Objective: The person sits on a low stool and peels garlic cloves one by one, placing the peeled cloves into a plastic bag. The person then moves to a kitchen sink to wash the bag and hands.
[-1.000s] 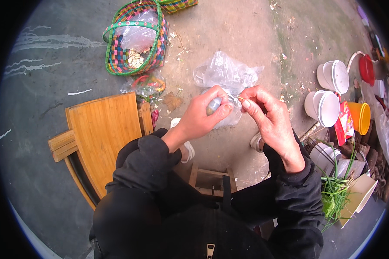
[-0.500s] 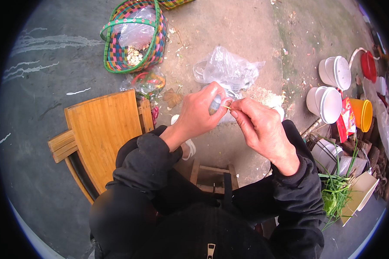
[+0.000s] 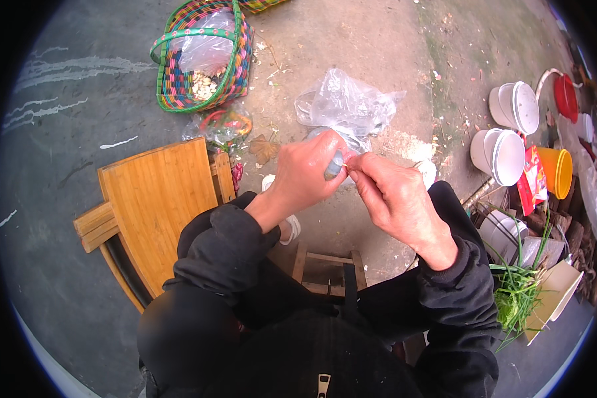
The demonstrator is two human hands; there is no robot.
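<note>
My left hand [image 3: 306,166] is closed around a small rounded, glossy grey-blue thing [image 3: 333,167], mostly hidden by the fingers; its kind cannot be made out. Close beside it, my right hand [image 3: 401,197] has its thumb and forefinger pinched together at a thin yellowish strand [image 3: 346,165], of which only a short bit shows. The two hands nearly touch at the fingertips, above the floor in front of my knees. Just beyond them lies a crumpled clear plastic bag [image 3: 351,103].
At the far left stands a woven basket [image 3: 247,60] with a plastic bag and pale pieces inside. A folding wooden chair [image 3: 159,199] is at my left. White buckets [image 3: 507,159], a yellow bucket [image 3: 562,174] and green onions [image 3: 516,298] stand or lie at the right.
My right fingertips have moved slightly left and closer to my left hand. Less of the yellowish strand shows. Both hands keep their grip.
</note>
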